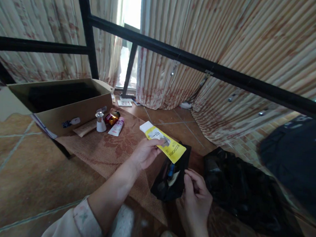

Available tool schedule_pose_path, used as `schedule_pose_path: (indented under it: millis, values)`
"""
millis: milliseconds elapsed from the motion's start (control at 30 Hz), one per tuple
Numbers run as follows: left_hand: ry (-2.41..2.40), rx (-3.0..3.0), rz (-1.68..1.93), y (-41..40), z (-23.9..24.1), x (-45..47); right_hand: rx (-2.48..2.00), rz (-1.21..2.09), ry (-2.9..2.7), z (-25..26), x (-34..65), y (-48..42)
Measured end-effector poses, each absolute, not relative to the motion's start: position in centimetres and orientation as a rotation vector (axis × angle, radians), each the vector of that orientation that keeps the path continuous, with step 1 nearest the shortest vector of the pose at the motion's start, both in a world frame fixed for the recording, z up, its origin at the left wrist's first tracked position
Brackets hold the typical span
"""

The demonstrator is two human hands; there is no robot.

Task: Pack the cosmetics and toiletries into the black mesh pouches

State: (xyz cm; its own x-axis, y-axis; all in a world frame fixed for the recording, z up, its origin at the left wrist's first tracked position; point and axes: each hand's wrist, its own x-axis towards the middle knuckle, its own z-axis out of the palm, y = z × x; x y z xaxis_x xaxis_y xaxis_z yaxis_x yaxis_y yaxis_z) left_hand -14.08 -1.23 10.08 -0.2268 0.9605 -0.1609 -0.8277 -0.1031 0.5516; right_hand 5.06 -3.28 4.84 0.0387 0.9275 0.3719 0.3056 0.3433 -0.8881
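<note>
My left hand (146, 152) grips a yellow tube with a white cap (164, 142), lifted over a small black pouch (172, 175). The pouch lies open on a patterned mat (115, 151), with small items showing inside it. My right hand (195, 196) rests at the pouch's right edge, fingers curled and pinched on its rim. Farther back on the mat stand or lie a small white bottle (100, 122), a pink-and-white tube (117, 127), a dark red and yellow jar (112, 118) and a beige tube (86, 128).
An open cardboard box (61, 103) sits at the back left on the tiled floor. A black plastic bag (240, 189) lies right of the pouch, and a dark bag (299, 158) beyond it. Curtains and a black metal frame (207, 67) close off the back.
</note>
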Motion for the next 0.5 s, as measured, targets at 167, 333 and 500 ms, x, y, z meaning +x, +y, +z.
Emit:
schedule_pose_path:
  millis: [167,333,500]
  values:
    - [0.655,0.254,1.683,-1.22,9.98,-14.01,-1.177,0.702,-1.501,4.84,5.07,-3.3]
    - [0.672,0.243,1.688,-1.21,9.98,-14.01,-1.174,0.692,-1.509,5.05,5.02,-3.34]
    - [0.68,0.217,1.711,-1.12,9.72,-13.98,-1.175,0.691,-1.519,5.12,5.08,-3.38]
